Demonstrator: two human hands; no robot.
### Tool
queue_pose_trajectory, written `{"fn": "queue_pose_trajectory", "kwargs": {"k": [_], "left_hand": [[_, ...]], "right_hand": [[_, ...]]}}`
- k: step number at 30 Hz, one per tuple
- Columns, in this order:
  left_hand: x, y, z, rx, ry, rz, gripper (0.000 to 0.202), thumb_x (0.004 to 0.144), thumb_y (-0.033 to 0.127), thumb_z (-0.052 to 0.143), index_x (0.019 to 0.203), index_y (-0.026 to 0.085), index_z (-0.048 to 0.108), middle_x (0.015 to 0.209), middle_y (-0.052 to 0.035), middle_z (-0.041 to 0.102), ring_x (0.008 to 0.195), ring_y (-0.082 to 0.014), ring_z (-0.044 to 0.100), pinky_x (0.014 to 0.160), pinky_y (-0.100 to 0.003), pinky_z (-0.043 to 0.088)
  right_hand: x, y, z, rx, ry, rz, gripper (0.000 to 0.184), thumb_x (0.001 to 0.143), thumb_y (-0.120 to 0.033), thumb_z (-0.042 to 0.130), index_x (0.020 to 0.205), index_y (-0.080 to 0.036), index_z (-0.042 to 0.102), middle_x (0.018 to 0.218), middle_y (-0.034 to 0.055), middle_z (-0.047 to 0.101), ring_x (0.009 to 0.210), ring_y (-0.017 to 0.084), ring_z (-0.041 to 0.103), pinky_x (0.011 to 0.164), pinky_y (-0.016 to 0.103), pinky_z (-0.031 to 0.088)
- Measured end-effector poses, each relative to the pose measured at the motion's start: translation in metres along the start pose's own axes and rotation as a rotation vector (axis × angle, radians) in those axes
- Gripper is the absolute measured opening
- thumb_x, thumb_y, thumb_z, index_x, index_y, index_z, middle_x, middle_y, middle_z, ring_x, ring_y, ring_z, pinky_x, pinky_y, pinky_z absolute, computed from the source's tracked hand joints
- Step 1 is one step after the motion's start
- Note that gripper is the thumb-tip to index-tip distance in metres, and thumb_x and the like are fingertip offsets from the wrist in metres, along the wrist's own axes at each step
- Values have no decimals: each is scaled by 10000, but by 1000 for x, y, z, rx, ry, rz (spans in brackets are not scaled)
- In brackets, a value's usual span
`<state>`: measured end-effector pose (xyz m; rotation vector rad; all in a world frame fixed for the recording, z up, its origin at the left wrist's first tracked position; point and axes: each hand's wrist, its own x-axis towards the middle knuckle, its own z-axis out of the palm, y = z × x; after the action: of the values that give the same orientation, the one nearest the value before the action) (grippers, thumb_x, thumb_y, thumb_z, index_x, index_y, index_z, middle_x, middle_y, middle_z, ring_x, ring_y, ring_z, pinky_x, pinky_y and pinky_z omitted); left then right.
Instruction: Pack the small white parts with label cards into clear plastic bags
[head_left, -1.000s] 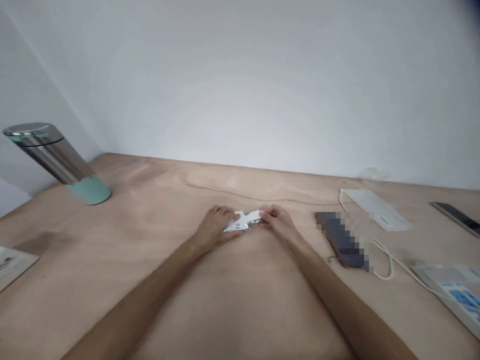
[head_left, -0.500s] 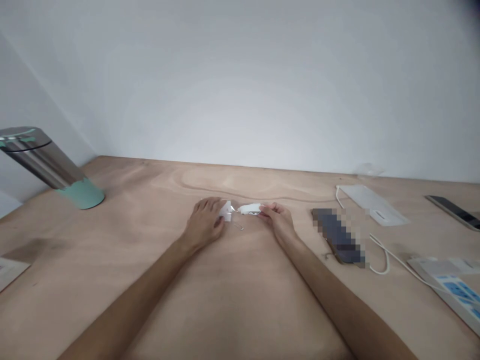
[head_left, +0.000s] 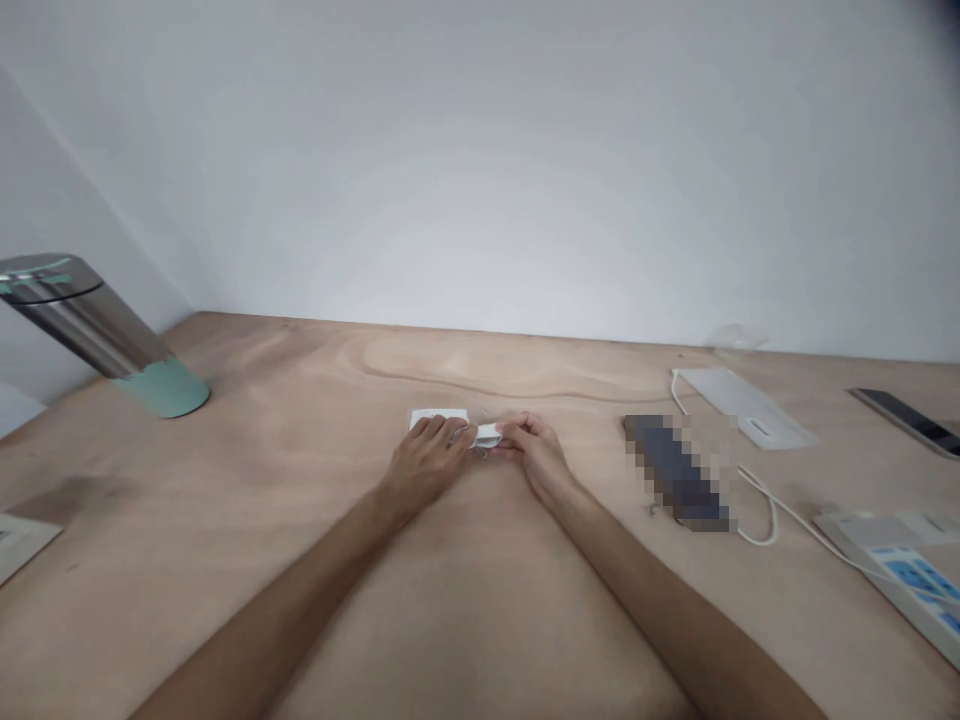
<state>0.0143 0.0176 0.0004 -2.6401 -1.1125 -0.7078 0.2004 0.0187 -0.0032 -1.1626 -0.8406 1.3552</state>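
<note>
A small white packet (head_left: 442,418) lies on the wooden table (head_left: 315,480) near its middle. My left hand (head_left: 429,460) rests over the packet's near side, fingers curled and pressing on it. My right hand (head_left: 536,456) sits just to the right, its fingertips pinched on a small white piece (head_left: 487,435) between the two hands. The hands almost touch. What the small piece is cannot be made out, and part of the packet is hidden under my left fingers.
A steel tumbler with a mint-green base (head_left: 90,330) stands far left. At right lie a dark phone (head_left: 679,470), a white flat device (head_left: 742,405) with a white cable (head_left: 765,510), another dark phone (head_left: 911,422) and a white box with blue print (head_left: 900,575). A white wall is behind.
The hands had pulled the white thing apart half a second ago; they have now come together again, and a flat white packet shows on the table beyond my left fingers.
</note>
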Motion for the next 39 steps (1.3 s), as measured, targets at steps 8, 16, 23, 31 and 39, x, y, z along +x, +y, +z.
{"fn": "queue_pose_trajectory", "kwargs": {"k": [8,16,23,31,39], "left_hand": [[-2,0,-2,-47,-56,-24,310,935,168,362,1221,200,478,1092,-102,606,981,-227,563,879,-370,446],[-4,-6,3,-78,-61,-60,441,883,93,409,1312,193,395,1111,-108,578,1009,-233,546,901,-382,459],[-5,-8,5,-154,-22,-22,530,901,101,396,1404,195,260,1102,-116,557,1030,-235,525,888,-377,470],[-1,-2,5,-359,9,-103,355,962,207,337,1312,232,394,1056,-84,567,984,-205,543,871,-365,481],[1,-2,3,-433,11,-134,314,964,227,346,1263,214,443,1086,-83,581,1005,-209,543,884,-375,471]], "right_hand": [[1,0,3,-34,-48,20,299,637,-381,743,866,-203,673,767,17,696,633,162,666,623,279,564],[-3,4,2,-184,-167,-89,402,658,-387,714,1032,-243,673,875,21,678,730,182,667,648,298,563],[-3,5,4,-233,-90,-164,298,640,-343,725,907,-227,659,771,-5,614,644,144,617,573,250,525],[-4,6,3,-167,-89,-165,289,639,-364,768,845,-199,652,684,-9,615,638,145,609,572,242,514],[5,12,-2,-74,-221,-190,445,579,-306,816,998,-226,689,791,1,657,704,143,620,654,261,531]]}}
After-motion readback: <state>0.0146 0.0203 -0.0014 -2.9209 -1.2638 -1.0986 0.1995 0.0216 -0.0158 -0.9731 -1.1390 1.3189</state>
